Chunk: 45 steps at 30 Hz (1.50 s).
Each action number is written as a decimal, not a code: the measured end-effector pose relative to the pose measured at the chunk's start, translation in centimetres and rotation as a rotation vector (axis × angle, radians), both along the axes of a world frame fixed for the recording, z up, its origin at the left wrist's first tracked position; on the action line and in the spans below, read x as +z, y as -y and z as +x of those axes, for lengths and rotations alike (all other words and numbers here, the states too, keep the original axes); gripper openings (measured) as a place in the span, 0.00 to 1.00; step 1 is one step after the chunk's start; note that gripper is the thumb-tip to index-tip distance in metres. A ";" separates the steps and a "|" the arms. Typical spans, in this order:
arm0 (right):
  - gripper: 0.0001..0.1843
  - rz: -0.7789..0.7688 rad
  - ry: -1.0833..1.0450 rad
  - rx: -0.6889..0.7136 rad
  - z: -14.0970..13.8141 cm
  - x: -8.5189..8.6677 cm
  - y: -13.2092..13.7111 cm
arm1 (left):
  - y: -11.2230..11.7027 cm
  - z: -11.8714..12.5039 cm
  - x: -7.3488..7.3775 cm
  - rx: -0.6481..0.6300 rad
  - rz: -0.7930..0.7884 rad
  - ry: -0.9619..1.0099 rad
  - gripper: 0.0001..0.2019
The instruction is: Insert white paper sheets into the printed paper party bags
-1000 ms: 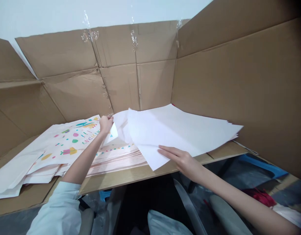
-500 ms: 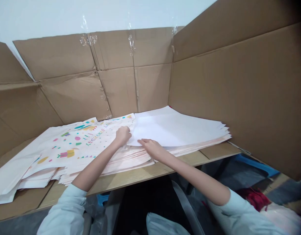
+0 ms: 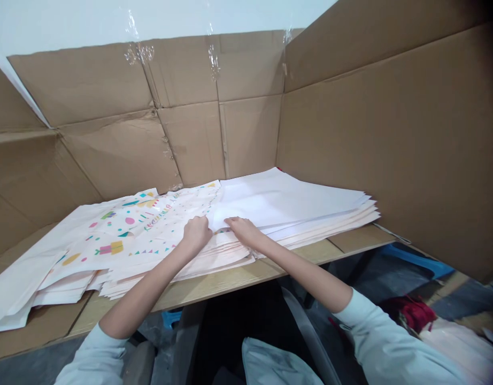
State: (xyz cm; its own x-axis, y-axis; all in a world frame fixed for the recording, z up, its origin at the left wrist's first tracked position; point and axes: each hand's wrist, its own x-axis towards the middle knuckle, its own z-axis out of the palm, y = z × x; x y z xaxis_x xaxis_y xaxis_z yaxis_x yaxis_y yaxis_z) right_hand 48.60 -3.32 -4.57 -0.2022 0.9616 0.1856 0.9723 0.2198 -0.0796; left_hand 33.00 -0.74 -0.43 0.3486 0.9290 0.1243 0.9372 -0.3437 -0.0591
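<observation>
A wide white sheet printed with coloured shapes and birthday lettering [image 3: 128, 235] lies on a stack, its surface slightly rippled. At its right side my left hand [image 3: 197, 234] is closed, the fingers curled on the sheet's edge. Close by, my right hand [image 3: 243, 231] pinches the near edge of the plain white sheets [image 3: 282, 198], which lie to the right in an uneven pile. Only a small gap separates the two hands. The fingertips are partly hidden, so the exact layers held are hard to make out.
Cardboard panels [image 3: 194, 128] stand behind the stacks, with another tall panel [image 3: 375, 128] on the right. The wooden table edge [image 3: 230, 280] runs in front of me. Below at the right are a blue stool [image 3: 421, 259] and a red bundle [image 3: 417, 315].
My left hand has shifted slightly left and down, curling tighter. The printed sheet has moved and rippled near it. My right hand has closed at the white edge. The view has tilted slightly.
</observation>
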 end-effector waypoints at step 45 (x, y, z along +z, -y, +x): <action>0.12 0.159 0.230 -0.022 1.1 -0.9 0.4 | 0.3 1.6 -2.5 -0.082 0.188 0.187 0.12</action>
